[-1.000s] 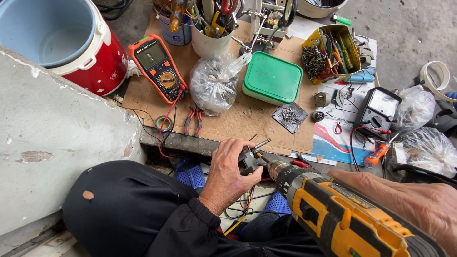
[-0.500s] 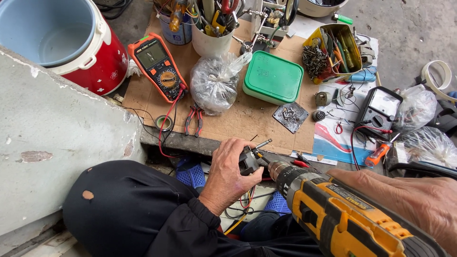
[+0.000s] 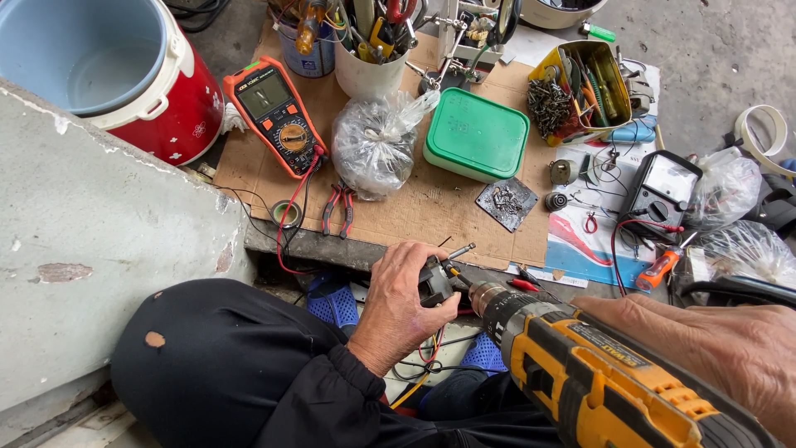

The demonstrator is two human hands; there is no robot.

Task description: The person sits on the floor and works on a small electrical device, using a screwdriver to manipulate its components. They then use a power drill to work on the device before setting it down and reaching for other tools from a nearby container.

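My left hand (image 3: 404,303) grips a small dark motor part (image 3: 437,282) with a thin metal shaft sticking up to the right. Coloured wires hang from it below my hand. My right hand (image 3: 725,348) holds a yellow and black cordless drill (image 3: 597,377). The drill's chuck (image 3: 491,299) points left, its tip right at the motor part. Both hands are above my lap, just in front of the cardboard-covered work surface (image 3: 431,211).
On the cardboard lie an orange multimeter (image 3: 275,112), red pliers (image 3: 337,207), a clear bag of parts (image 3: 377,145), a green-lidded box (image 3: 477,133) and a small tray of screws (image 3: 506,202). A red cooker body (image 3: 124,79) stands far left. An analog meter (image 3: 661,187) sits right.
The hands, the drill and the motor part stay almost where they were. Only the view has shifted slightly.
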